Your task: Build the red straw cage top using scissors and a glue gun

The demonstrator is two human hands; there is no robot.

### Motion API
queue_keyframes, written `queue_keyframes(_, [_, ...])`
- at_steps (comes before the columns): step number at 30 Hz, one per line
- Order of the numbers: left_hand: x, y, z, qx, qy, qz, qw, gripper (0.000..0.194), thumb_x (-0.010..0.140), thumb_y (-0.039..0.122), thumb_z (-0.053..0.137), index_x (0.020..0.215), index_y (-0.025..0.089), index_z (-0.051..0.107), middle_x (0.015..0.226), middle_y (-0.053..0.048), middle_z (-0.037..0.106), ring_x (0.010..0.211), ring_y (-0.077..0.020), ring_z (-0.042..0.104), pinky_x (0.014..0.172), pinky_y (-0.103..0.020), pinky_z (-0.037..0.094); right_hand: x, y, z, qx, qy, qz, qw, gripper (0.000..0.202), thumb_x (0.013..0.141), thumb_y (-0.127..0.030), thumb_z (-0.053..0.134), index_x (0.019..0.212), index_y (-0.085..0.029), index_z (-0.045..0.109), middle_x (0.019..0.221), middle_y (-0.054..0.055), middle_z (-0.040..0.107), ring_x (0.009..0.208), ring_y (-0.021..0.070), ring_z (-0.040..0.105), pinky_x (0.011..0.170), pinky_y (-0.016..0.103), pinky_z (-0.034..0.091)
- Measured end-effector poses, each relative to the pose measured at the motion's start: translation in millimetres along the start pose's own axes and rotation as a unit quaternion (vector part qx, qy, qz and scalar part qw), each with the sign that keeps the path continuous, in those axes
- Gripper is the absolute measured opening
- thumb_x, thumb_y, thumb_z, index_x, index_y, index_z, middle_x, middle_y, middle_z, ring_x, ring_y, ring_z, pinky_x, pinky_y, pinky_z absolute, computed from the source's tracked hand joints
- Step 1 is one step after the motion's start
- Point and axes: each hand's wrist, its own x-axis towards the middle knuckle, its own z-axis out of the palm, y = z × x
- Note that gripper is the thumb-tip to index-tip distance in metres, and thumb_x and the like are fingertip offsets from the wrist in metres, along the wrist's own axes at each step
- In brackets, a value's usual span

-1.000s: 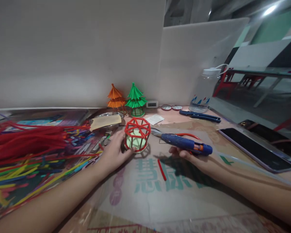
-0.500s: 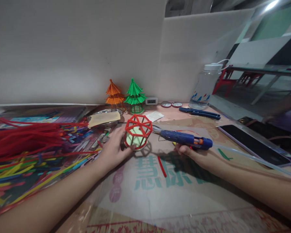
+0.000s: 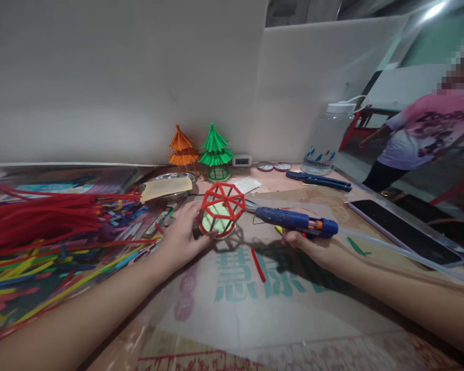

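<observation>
My left hand (image 3: 189, 229) grips the lower left side of a small red frame model (image 3: 224, 201), which has a spoked polygon top, dark posts and a pale green base. In my right hand (image 3: 297, 239) is a blue glue gun (image 3: 284, 218), pointed left with its nozzle at the model's right edge. Whether the tip touches the red rim, I cannot tell. A clear glue stick (image 3: 394, 248) trails from the gun's back end. Below the model a short red strip (image 3: 258, 265) lies on the covered table, and a green scrap (image 3: 358, 246) lies right of the gun.
Fuzzy coloured stems (image 3: 42, 221) heap up at left beside a metal dish (image 3: 174, 180). At the back stand an orange pagoda model (image 3: 181, 147), a green one (image 3: 214, 152) and a bottle (image 3: 320, 139). Pliers (image 3: 317, 180) and a phone (image 3: 402, 232) lie right. Someone (image 3: 425, 129) is beyond.
The red model has tilted and shifted very slightly right in my left hand. The glue gun stays nearly in place. A person has come into view at the right.
</observation>
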Motion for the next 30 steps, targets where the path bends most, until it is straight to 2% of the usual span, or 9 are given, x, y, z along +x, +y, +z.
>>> queue_keyframes(10, [2.1,3.3,-2.0,-0.007,-0.005,0.007,1.0,0.053,0.09,0.037,0.065,0.137,0.024,0.046,0.139,-0.012,0.05,0.132,-0.0301,0.047,0.111,-0.049,0.041,-0.2,-3.0,0.7,-0.028,0.01,-0.006,1.0,0.041,0.088,-0.062,0.056,0.07,-0.026,0.061,0.068,0.003,0.063,0.062,0.0207,0.059,0.062,0.035,0.051])
queue_keyframes(16, [1.0,2.4,-1.3,-0.008,-0.004,-0.002,1.0,0.052,0.09,0.04,0.065,0.136,0.023,0.047,0.138,-0.013,0.052,0.129,-0.0304,0.049,0.108,-0.049,0.042,-1.8,-2.1,0.2,-0.038,0.008,0.003,0.999,0.044,0.088,-0.065,0.054,0.066,-0.027,0.062,0.058,0.002,0.058,0.062,0.0227,0.06,0.057,0.035,0.051])
queue_keyframes(23, [3.9,3.8,-1.5,-0.005,-0.005,0.002,1.0,0.052,0.091,0.039,0.063,0.137,0.022,0.045,0.137,-0.014,0.052,0.129,-0.0301,0.049,0.108,-0.049,0.042,0.2,-4.0,-0.5,-0.029,0.008,-0.01,1.0,0.04,0.088,-0.063,0.055,0.072,-0.026,0.059,0.077,0.004,0.065,0.068,0.0222,0.061,0.067,0.036,0.054])
queue_keyframes(30, [1.9,2.7,-0.8,-0.001,-0.005,-0.005,1.0,0.052,0.091,0.04,0.061,0.137,0.022,0.045,0.138,-0.014,0.052,0.129,-0.0307,0.049,0.109,-0.051,0.042,-1.7,-3.8,1.5,-0.01,0.032,0.009,0.999,0.034,0.085,-0.06,0.061,0.079,-0.026,0.066,0.076,0.004,0.07,0.071,0.0245,0.065,0.065,0.037,0.056])
